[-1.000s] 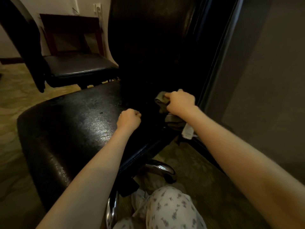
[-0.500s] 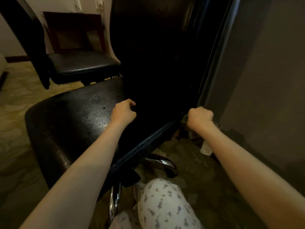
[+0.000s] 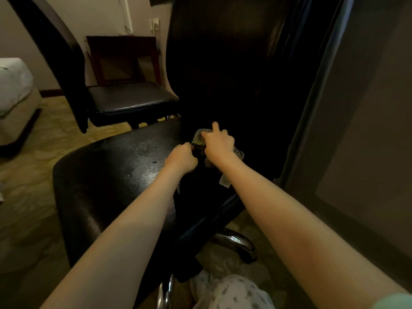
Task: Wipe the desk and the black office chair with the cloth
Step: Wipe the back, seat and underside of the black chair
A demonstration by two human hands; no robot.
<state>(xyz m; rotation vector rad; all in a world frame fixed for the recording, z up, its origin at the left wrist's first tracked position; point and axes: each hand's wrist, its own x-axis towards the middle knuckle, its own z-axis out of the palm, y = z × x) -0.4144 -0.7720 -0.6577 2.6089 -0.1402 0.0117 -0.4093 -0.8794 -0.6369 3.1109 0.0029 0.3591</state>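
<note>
The black office chair [image 3: 107, 181] fills the middle of the view, its glossy seat facing me and its tall backrest rising behind. My right hand [image 3: 217, 142] grips a bunched grey-green cloth [image 3: 199, 137] at the back of the seat, where seat meets backrest; a pale tail of the cloth hangs below the wrist. My left hand [image 3: 181, 158] sits in a fist on the seat just left of the right hand, touching the dark edge of the cloth; whether it holds any of it is unclear.
A second black chair [image 3: 124, 99] stands behind on the left, with a dark wooden frame [image 3: 122, 61] against the wall. A white bed corner [image 3: 13, 85] is at far left. A dark panel and grey wall [image 3: 367, 108] close the right side. Chrome chair legs [image 3: 236, 239] lie below.
My right hand has swung with the cloth from the seat's right edge back onto the rear of the seat. My left hand now lies close beside it.
</note>
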